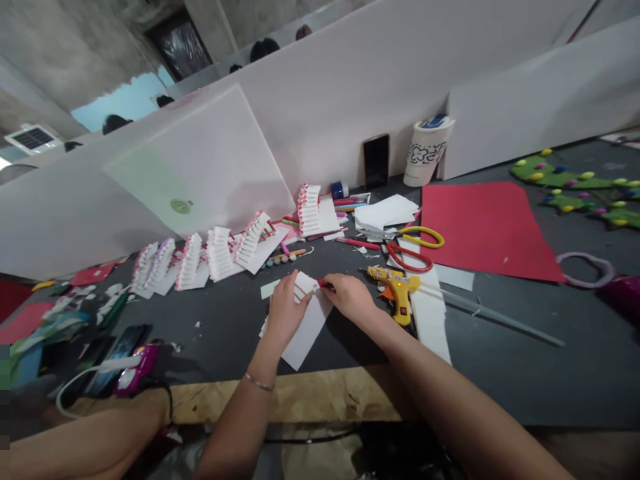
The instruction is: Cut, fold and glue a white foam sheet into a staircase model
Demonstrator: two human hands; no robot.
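My left hand grips a folded white paper piece low over the dark table, thumb on its upper end. White strips show on the piece between thumb and fingers. With fingertips pinched at that end, my right hand holds a small red piece, mostly covered by the fingers, so its exact kind is unclear. Beyond my hands stands a row of several white fan-like paper pieces with red or purple tips. Right of my right hand lies a yellow hot glue gun.
Yellow-handled scissors and red-handled scissors lie by a red paper sheet. A phone and a paper cup stand against the white partition. At left, another person's arm rests near a purple power strip.
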